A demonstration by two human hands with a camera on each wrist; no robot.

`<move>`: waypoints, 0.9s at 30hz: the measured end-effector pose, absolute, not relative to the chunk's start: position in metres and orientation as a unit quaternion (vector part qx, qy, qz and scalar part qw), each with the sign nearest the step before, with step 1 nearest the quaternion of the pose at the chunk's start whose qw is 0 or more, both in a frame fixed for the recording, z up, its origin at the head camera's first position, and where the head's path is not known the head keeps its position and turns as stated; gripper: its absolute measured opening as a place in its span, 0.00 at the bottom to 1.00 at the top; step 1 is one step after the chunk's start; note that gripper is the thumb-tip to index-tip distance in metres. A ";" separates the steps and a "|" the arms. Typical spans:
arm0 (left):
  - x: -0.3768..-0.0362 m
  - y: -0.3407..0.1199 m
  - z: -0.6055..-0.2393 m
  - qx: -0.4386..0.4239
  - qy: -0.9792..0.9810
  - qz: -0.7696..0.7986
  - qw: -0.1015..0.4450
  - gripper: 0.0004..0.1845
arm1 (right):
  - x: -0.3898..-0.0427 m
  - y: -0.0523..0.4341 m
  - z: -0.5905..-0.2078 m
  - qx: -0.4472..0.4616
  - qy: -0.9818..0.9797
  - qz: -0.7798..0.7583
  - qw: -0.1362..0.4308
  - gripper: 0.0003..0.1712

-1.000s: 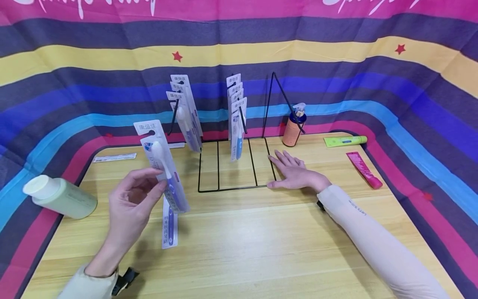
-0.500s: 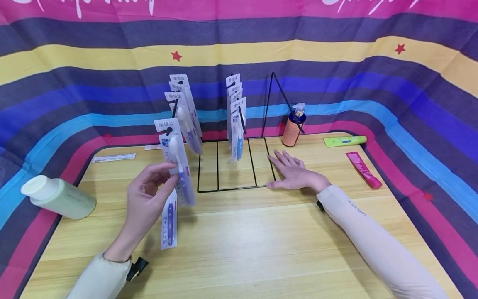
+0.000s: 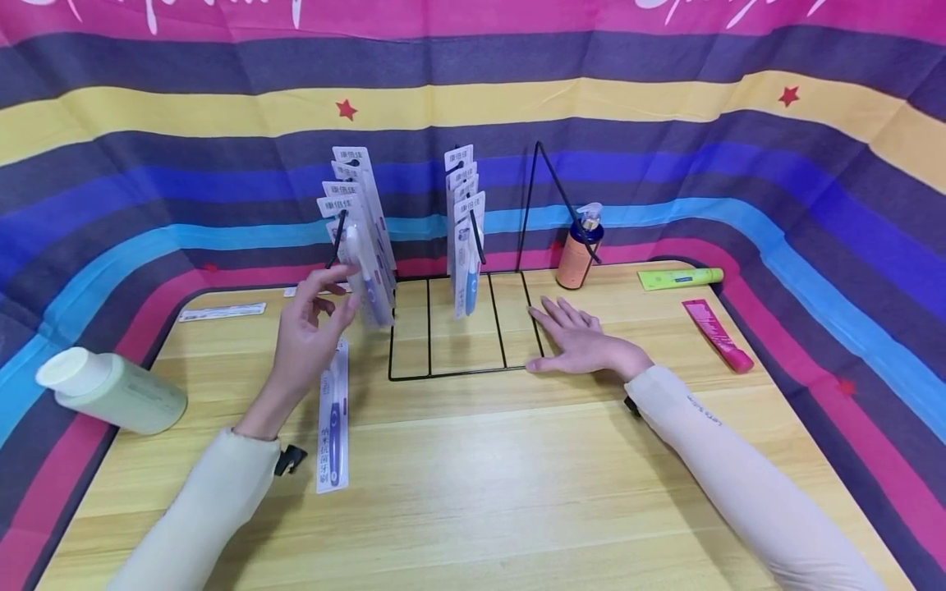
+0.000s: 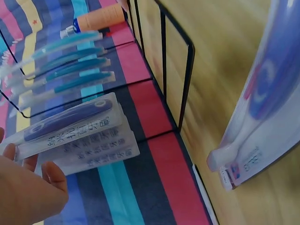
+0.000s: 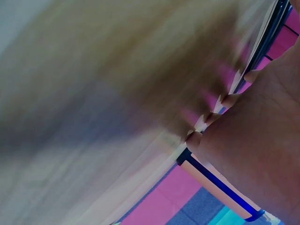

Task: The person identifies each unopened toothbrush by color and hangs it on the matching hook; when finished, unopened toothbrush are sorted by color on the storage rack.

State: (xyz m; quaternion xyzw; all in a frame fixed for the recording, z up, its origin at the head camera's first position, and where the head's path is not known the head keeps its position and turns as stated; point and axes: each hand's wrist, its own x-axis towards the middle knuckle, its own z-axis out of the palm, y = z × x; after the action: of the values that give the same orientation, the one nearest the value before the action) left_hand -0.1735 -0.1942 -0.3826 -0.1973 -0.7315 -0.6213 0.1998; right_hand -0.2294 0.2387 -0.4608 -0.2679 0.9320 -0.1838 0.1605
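The packaged toothbrush (image 3: 367, 271) now sits at the left hook (image 3: 337, 238) of the black wire display rack (image 3: 458, 328), level with the other purple packs (image 3: 355, 185) hanging there. One second ago it was held low and well forward of the rack, above the table; half a second ago it was midway. The pack has therefore travelled up and back to the hook. Judged from this, the hanging step is at or near completion; whether the card's hole is over the hook tip cannot be told.

The left hand (image 3: 314, 332) has followed the pack to the rack. Its fingers (image 3: 328, 275) are loosely spread, with thumb and forefinger tips at the pack's lower left edge. In the left wrist view the fingertips (image 4: 51, 173) lie just beside the stacked purple packs (image 4: 79, 136), touching or nearly touching them. No firm pinch shows; the grip reads as relaxed and fairly wide.

The right hand (image 3: 584, 341) has not moved. It lies flat, palm down, fingers straight, on the table (image 3: 517, 476) at the right front corner of the rack base, pressing it and holding nothing.

A second spare toothbrush pack (image 3: 332, 419) lies flat on the table below the left hand. A set of blue toothbrush packs (image 3: 467, 230) hangs on the rack's middle hook. Further out are an orange pump bottle (image 3: 580, 250), a green tube (image 3: 680, 279), a pink tube (image 3: 720, 336), and a pale green bottle (image 3: 111, 390) lying on its side at the left edge.
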 end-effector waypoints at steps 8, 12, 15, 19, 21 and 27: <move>-0.190 -0.201 -0.384 -0.187 -0.718 -0.644 0.187 0.17 | -0.236 0.239 -0.471 -0.263 0.935 -0.177 0.157 0.69; -0.185 -0.205 -0.388 -0.189 -0.715 -0.645 0.191 0.18 | -0.238 0.241 -0.476 -0.263 0.936 -0.176 0.155 0.68; -0.176 -0.211 -0.392 -0.179 -0.727 -0.634 0.194 0.18 | -0.236 0.242 -0.473 -0.270 0.933 -0.183 0.150 0.68; -0.161 -0.222 -0.398 -0.131 -0.763 -0.609 0.173 0.19 | -0.235 0.242 -0.472 -0.278 0.931 -0.185 0.147 0.67; -0.150 -0.227 -0.402 -0.097 -0.785 -0.594 0.149 0.20 | -0.236 0.244 -0.475 -0.280 0.931 -0.183 0.146 0.67; -0.122 -0.247 -0.415 -0.006 -0.838 -0.544 0.036 0.28 | -0.232 0.240 -0.466 -0.275 0.931 -0.184 0.155 0.67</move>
State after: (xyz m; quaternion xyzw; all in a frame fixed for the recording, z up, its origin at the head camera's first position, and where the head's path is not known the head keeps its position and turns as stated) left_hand -0.1224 -0.2472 -0.4151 -0.0056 -0.8380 -0.5445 0.0364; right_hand -0.2320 0.2402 -0.4663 -0.2747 0.9309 -0.1844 0.1545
